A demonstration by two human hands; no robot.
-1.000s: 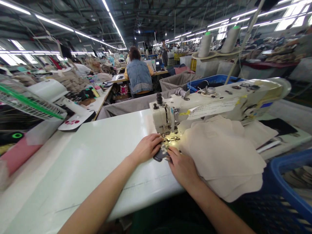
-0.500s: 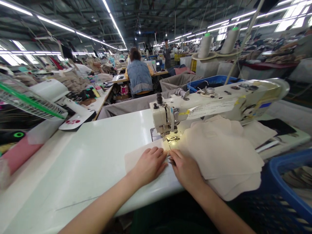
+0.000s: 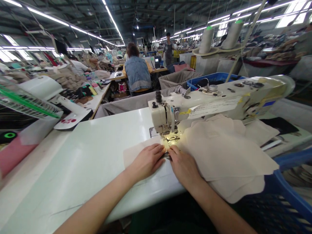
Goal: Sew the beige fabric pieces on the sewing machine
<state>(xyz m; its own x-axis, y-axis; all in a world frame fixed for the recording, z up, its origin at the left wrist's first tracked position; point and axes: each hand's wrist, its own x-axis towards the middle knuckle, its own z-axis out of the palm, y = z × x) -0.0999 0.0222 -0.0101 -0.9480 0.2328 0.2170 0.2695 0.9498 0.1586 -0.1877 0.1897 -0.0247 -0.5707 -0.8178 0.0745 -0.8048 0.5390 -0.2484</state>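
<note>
A sewing machine [image 3: 161, 118] stands over the white table, its lamp lighting the needle area. Just in front of the presser foot [image 3: 172, 138], my left hand [image 3: 149, 158] is closed on a cream fabric piece [image 3: 133, 152], fingers together and pressing it down. My right hand [image 3: 182, 164] is closed at the same fabric's near edge, thumb and fingertips bent close to the left ones. A small dark metallic thing [image 3: 167, 155] shows by the right fingertips; its kind is unclear. Several cream fabric pieces [image 3: 224, 149] lie stacked right of the needle, partly over the table edge.
A blue plastic basket [image 3: 287, 182] stands at the lower right. Thread cones [image 3: 206, 40] rise behind the machine. On the left are a white fan [image 3: 41, 89] and a pink roll [image 3: 18, 157]. A co-worker in a denim vest [image 3: 138, 73] sits ahead, back turned.
Both hands have moved slightly forward, closer to the presser foot, with the fabric. The stack's right corner now reaches farther right over the basket rim. The camera view has shifted a little.
</note>
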